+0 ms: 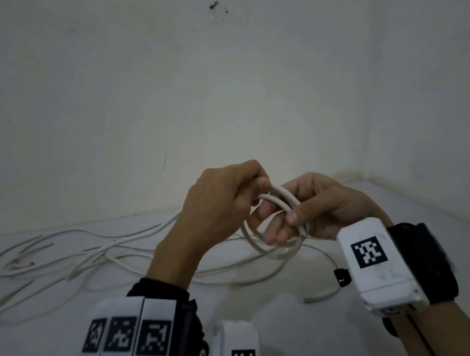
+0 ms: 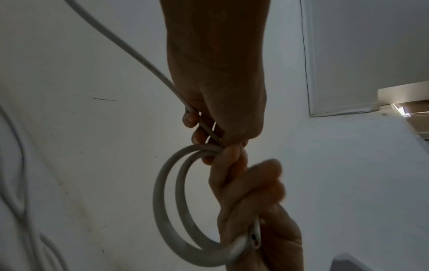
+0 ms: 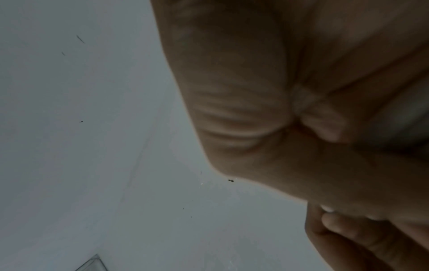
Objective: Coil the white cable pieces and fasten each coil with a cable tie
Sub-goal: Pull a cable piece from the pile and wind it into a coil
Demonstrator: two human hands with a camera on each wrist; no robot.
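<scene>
In front of me a small coil (image 1: 282,254) of white cable, two loops wide, hangs above the table. My left hand (image 1: 247,188) grips the cable at the coil's top, fingers curled round it. My right hand (image 1: 291,215) pinches the loops on their right side between thumb and fingers. In the left wrist view the coil (image 2: 159,198) hangs between my left hand (image 2: 202,128) above and my right hand (image 2: 253,198) below, and the cable's free run (image 2: 130,49) leads up and left. The right wrist view shows only my blurred right hand (image 3: 267,119). No cable tie is in view.
Several loose white cable pieces (image 1: 101,249) sprawl over the left and middle of the white table (image 1: 281,332). One cable end (image 1: 318,298) lies near my right wrist. A white wall (image 1: 214,89) rises right behind the table and along its right side.
</scene>
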